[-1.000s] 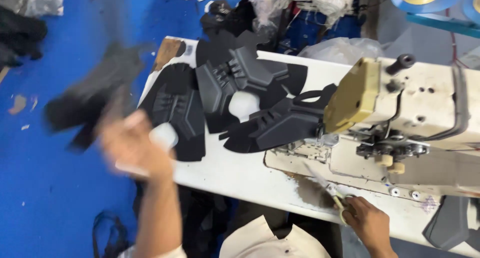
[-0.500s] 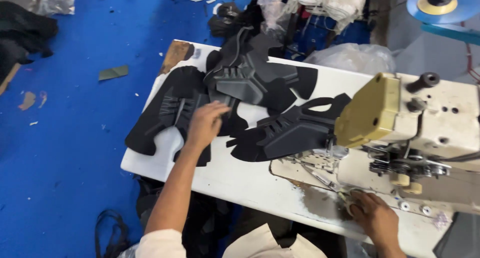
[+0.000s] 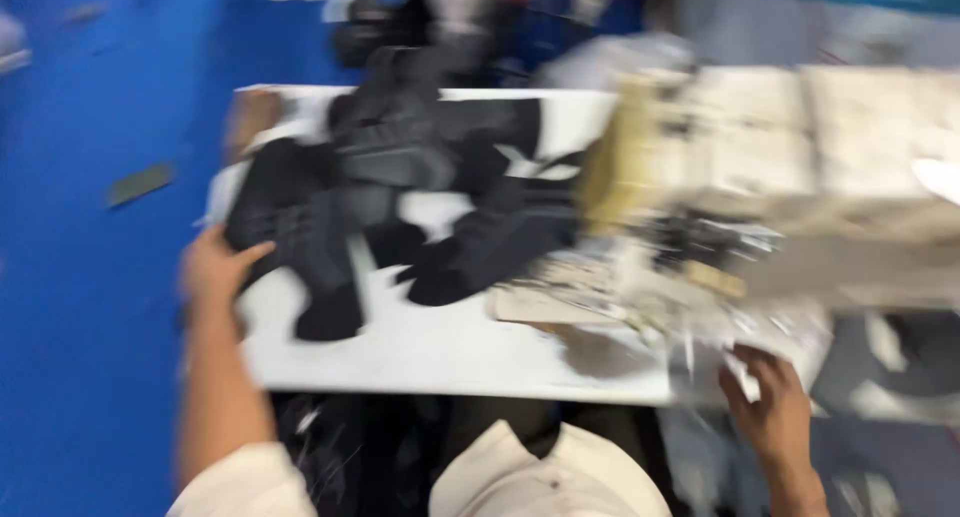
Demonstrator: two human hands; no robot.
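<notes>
The view is heavily blurred. My left hand [image 3: 215,267] rests at the left edge of the white table [image 3: 440,352], touching the nearest of several black cut fabric pieces [image 3: 330,242] piled there. Whether it grips the piece cannot be made out. My right hand [image 3: 770,402] is at the table's front edge below the cream sewing machine [image 3: 760,167], fingers curled near a small pale thing; what it holds is not clear.
More black pieces [image 3: 490,242] lie beside the machine's head. Blue floor [image 3: 90,277] spreads to the left, with a scrap [image 3: 140,184] on it. Dark and pale bundles [image 3: 480,17] sit beyond the table's far edge.
My left hand has drawn back from the middle of the black pile to the table's left edge. The view has swung left and blurred. My right hand stays near the machine.
</notes>
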